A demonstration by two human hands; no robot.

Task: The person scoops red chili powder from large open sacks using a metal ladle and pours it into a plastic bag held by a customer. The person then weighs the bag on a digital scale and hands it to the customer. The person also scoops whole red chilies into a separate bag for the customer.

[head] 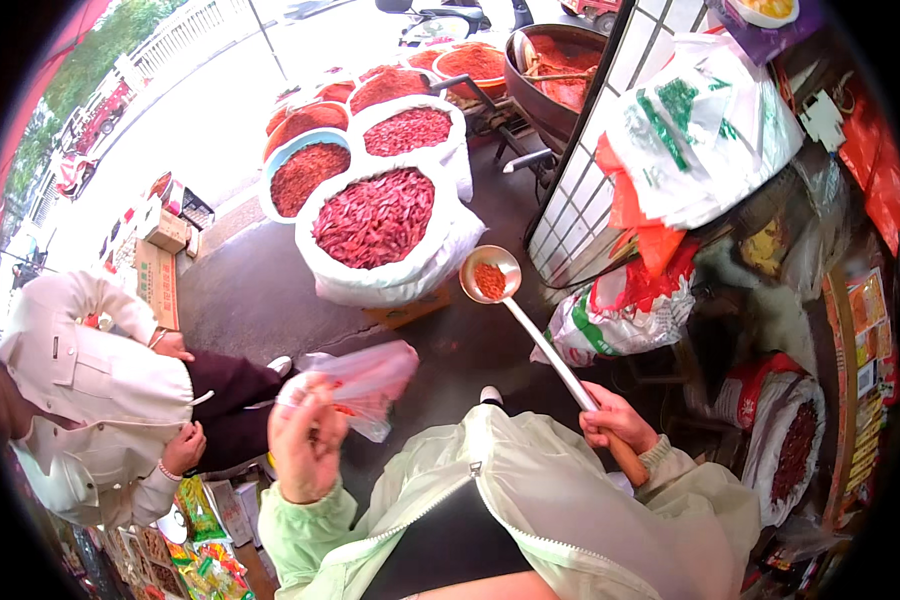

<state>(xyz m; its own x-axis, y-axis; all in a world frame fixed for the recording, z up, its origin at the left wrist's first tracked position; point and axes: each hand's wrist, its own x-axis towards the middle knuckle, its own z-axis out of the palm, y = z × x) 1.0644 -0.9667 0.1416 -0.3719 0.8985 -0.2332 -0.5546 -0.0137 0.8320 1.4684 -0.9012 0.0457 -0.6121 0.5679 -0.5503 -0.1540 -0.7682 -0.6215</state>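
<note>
My right hand (pixel 616 417) grips the wooden handle end of a long metal ladle (pixel 547 346). Red chilli flakes (pixel 490 280) lie in the ladle's bowl, which is held level out in front of me. On the other side, my left hand (pixel 311 431) is raised and pinches a thin translucent plastic bag (pixel 375 379). Something red shows through the bag near my fingers. Beyond the ladle stands a white sack of dried red chillies (pixel 375 217), apart from the ladle's bowl. The bag's mouth is partly hidden by my fingers.
At left stands a person in a cream jacket (pixel 105 375). Farther out are a blue-rimmed basin of chilli flakes (pixel 307 176), a second chilli sack (pixel 409 131) and a large metal pan (pixel 547 82). Plastic bags (pixel 705 135) hang at right above a printed sack (pixel 622 307).
</note>
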